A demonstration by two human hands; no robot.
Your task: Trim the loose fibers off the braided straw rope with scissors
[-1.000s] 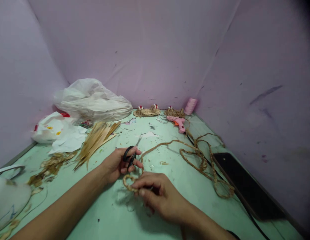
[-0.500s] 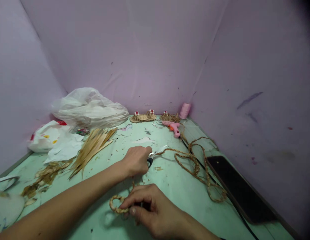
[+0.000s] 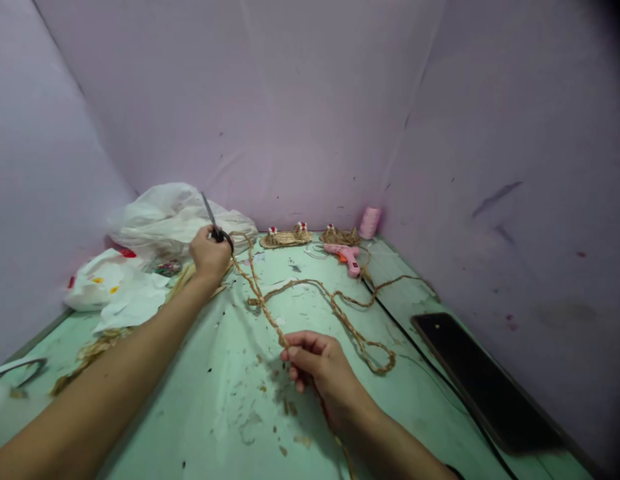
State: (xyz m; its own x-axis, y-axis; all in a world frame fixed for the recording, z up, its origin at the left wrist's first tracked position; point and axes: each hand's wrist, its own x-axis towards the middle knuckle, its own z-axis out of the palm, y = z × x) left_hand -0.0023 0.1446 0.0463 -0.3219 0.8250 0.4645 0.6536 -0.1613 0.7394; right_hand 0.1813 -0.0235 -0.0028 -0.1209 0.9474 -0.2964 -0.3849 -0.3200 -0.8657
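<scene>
My left hand (image 3: 210,257) is closed around black-handled scissors (image 3: 209,208), raised near the plastic bag with the blades pointing up. A braided straw-coloured cord (image 3: 267,310) runs from beside the scissors' handle down to my right hand (image 3: 315,363). Whether my left fingers also grip the cord I cannot tell. My right hand pinches the cord between thumb and fingers, above the front of the green tabletop (image 3: 215,400). From below this hand the cord trails toward the bottom edge. More of it lies in loose bends across the middle and right.
At the back sit two small woven pieces (image 3: 289,239) with red-and-white trims, a pink glue gun (image 3: 344,257) and a pink thread spool (image 3: 370,222). A black phone (image 3: 480,380) lies right, beside a black cable (image 3: 405,327). Plastic bags (image 3: 165,220) and dried strips (image 3: 93,357) are left.
My left hand has moved up and left with the scissors, and the cord now stretches between both hands. My right hand has shifted right and slightly forward. The loose cord has slid left.
</scene>
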